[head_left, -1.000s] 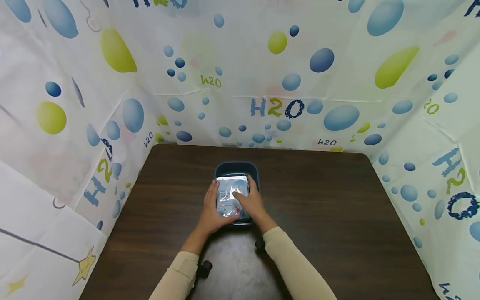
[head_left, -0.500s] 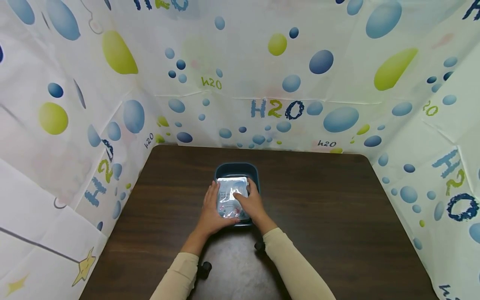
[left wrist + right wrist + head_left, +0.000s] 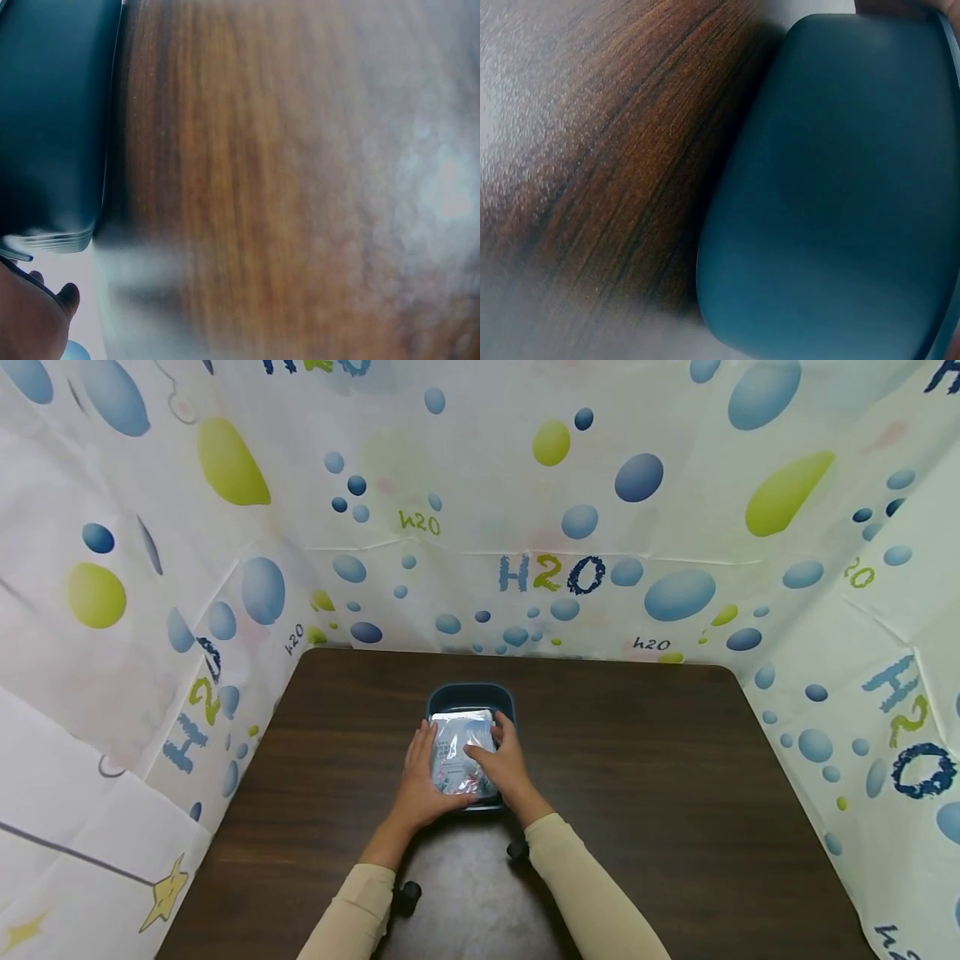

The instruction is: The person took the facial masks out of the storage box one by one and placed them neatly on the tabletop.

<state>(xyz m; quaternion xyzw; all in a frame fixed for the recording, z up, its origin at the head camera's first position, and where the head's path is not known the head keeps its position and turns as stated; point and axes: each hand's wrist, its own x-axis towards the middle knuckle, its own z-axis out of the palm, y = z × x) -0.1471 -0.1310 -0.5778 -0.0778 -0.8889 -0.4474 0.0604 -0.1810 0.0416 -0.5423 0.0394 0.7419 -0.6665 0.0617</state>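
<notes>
A shiny pale-blue foil packet (image 3: 453, 756) with small print lies in a dark teal tray (image 3: 471, 695), overlapping its near part. My left hand (image 3: 422, 785) holds the packet from the left, fingers along its side and thumb across its near edge. From the right, my right hand (image 3: 510, 768) grips it, thumb lying on top and fingers at the right edge. The undersides of the fingers are hidden. The left wrist view has the tray's outer wall (image 3: 52, 112) and part of a hand (image 3: 30, 315) below it. The right wrist view is mostly tray wall (image 3: 832, 187).
The tray stands on a dark wood-grain table (image 3: 637, 793), towards its far edge. A white curtain (image 3: 487, 468) with blue and green spots surrounds the table at the back and sides. Dark wrist-worn pieces (image 3: 407, 897) sit beside both sleeves.
Both hands stay on the packet in nearly the same pose. The packet's near part looks slightly more crinkled, and the head view shifts a little.
</notes>
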